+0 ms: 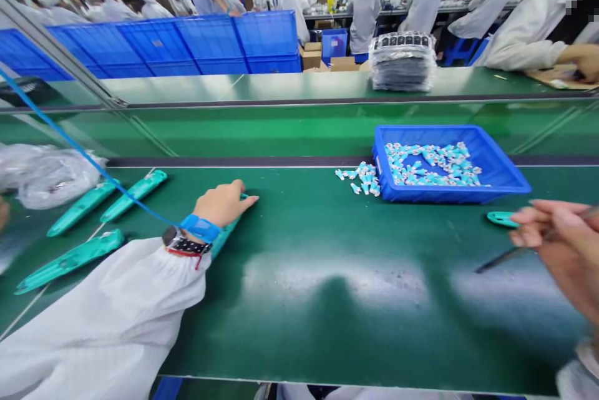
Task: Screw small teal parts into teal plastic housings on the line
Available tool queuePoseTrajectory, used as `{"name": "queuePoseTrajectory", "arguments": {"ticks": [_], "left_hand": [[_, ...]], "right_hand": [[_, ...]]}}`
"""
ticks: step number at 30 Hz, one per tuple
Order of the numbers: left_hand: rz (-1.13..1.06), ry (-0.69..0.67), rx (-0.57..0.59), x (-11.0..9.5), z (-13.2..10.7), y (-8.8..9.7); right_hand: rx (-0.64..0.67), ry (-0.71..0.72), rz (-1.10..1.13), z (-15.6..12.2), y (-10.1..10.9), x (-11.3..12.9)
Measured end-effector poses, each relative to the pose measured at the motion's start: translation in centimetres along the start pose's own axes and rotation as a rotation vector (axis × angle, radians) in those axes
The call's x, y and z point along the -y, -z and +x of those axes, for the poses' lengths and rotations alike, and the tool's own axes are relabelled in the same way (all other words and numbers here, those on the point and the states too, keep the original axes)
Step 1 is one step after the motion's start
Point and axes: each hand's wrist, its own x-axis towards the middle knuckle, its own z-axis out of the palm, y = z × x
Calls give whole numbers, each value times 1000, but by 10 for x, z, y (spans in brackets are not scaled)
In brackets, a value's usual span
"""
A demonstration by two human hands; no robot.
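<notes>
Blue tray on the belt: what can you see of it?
The blue tray is a shallow, rectangular container of what looks like molded plastic, with sloped walls and a raised rim. Its floor holds a loose, roughly single layer of small light-blue and white parts, with bare blue showing around them. It sits flat on the green belt, with its far edge near the belt's dark back strip. A small pile of matching parts lies beside its left wall.
</notes>
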Motion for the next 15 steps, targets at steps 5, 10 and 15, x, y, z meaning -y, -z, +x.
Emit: {"name": "queuePoseTrajectory", "arguments": {"ticks": [5, 10, 15], "left_hand": [[-100, -394, -107, -106, -21, -6], [-202, -663, -174, -178, -38, -18], [-258, -785, -181, -197, -48, -17]], "right_hand": [[198, -67, 87, -11, -90, 19], [227, -3, 221, -19, -129, 10], [128, 104, 255, -26, -138, -2]]}}
